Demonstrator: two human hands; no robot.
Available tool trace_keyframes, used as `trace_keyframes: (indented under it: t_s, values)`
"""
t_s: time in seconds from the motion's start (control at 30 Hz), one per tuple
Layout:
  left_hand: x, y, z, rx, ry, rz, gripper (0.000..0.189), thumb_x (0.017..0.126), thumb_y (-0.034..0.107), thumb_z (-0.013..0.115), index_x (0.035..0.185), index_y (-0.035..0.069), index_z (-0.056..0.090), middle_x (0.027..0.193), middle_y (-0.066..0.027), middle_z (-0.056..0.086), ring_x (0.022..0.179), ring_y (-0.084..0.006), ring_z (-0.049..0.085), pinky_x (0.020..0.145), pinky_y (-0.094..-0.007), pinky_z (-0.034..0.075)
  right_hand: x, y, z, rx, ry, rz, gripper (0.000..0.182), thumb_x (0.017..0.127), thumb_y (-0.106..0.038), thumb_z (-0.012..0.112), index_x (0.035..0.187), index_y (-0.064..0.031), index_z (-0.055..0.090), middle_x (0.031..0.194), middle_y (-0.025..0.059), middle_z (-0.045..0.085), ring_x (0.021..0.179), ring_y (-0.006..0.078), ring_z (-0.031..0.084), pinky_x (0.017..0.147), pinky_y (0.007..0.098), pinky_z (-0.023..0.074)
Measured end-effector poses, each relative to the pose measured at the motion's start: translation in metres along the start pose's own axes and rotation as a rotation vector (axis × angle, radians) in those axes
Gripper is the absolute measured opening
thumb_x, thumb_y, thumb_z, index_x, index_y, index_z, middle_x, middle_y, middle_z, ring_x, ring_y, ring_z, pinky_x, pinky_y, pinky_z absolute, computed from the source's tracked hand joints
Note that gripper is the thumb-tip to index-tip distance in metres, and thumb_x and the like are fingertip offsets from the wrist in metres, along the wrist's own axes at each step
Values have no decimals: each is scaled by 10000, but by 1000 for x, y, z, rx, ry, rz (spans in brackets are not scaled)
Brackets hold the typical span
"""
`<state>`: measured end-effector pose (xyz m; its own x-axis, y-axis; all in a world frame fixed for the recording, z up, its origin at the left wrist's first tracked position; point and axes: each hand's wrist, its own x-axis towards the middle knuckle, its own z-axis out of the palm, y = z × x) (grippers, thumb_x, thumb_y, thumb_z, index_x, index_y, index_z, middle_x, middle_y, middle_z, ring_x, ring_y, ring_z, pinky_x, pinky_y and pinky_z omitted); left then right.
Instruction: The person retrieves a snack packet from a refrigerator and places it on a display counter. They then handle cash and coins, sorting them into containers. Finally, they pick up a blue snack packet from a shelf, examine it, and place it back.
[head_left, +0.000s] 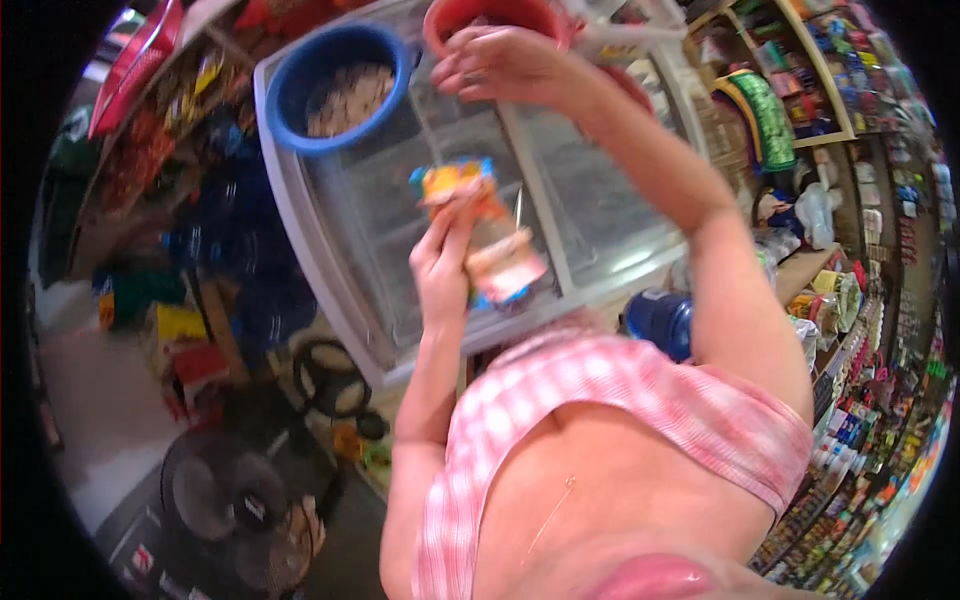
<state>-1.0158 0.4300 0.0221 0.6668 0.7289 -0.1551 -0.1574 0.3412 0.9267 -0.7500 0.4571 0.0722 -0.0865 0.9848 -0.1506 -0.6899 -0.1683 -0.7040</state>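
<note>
My left hand (442, 262) grips colourful plastic packets (457, 178) above a glass-topped chest freezer (360, 225). The upper packet is yellow, orange and blue; the lower pale and pink part of the bundle (506, 262) is too blurred to name. My right hand (502, 64) is raised at the near rim of a red basin (442, 22), fingers loosely extended to the left. No object shows in it, though its palm side is hidden. A blue basin (401, 90) holding pale chunks stands on the freezer to the left.
Blue water jugs (270, 307) stand left of the freezer, and another blue jug (660, 319) is near my right elbow. A black fan (225, 487) sits at lower left. Shelves packed with small goods (870, 450) line the right side.
</note>
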Motion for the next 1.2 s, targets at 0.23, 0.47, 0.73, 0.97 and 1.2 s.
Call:
trace_keyframes:
  t_s: [0.23,0.47,0.73,0.97,1.2]
  values:
    - [-2,-28,87,-182,-188,-242,233,921,129,525,1084,-12,612,869,25,592,760,-42,530,676,-195,450,-175,15,40,-1028,190,-126,230,670,92,490,861,-5,574,840,51,582,736,150,563,632,249,461]
    - [-32,-86,220,-220,-449,-285,213,936,152,497,1050,-6,583,928,-21,615,787,-59,580,659,-197,475,-319,36,35,-1832,366,-200,261,662,-172,651,851,-17,561,993,106,558,1008,299,505,843,375,450]
    - [-83,-166,366,-298,-556,-445,212,945,192,488,985,11,591,886,-17,615,755,-52,573,645,-201,469,-479,49,-21,-1790,786,-293,370,610,-156,694,914,7,560,1041,117,567,1007,298,527,819,368,469]
    - [-56,-204,465,-125,-539,-427,246,928,226,519,945,6,628,886,-17,630,789,-70,568,688,-217,460,-541,-4,-97,-1629,856,-548,306,659,-61,675,954,-37,598,1135,99,570,1014,312,549,826,369,474]
    - [17,-249,551,-301,-556,-415,213,933,200,514,963,20,625,879,-9,628,769,-57,567,684,-209,465,-555,-77,-191,-1599,866,-605,203,700,-11,638,900,-32,609,1013,86,597,921,301,560,797,364,467]
